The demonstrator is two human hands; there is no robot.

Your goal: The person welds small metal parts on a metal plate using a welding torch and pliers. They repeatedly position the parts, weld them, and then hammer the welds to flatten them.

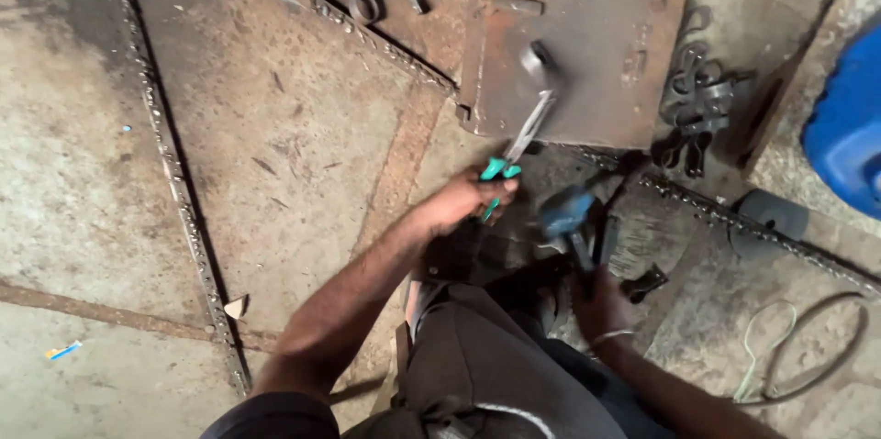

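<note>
I saw my left hand (pixel 468 199) closed around the green-handled pliers (pixel 516 150), near the middle of the view. Their steel jaws pointed toward one o'clock and clamped a small grey metal piece (pixel 535 59) that lay against the rusty flat steel plate (pixel 587 35) at twelve o'clock.

My right hand (pixel 601 306), with a thin bangle on the wrist, sat at about five o'clock from the left one. It was wrapped around the dark handle of a blue-headed hammer (pixel 567 216). The hammer was blurred, so I could not tell whether its head touched anything. It was just beside the pliers' handles, at their four o'clock.

The large rusty sheet with a beaded weld seam along its edge (pixel 266 127) filled the ground from nine to eleven o'clock of my left hand. A cluster of dark metal clamps (pixel 697 104) rested at two o'clock, just right of the plate. A blue plastic drum (pixel 849 132) stood at the three o'clock edge. A loop of pale wire (pixel 766 352) lay on the concrete at four o'clock, well apart from both hands. My knee in grey trousers (pixel 486 356) was at six o'clock.
</note>
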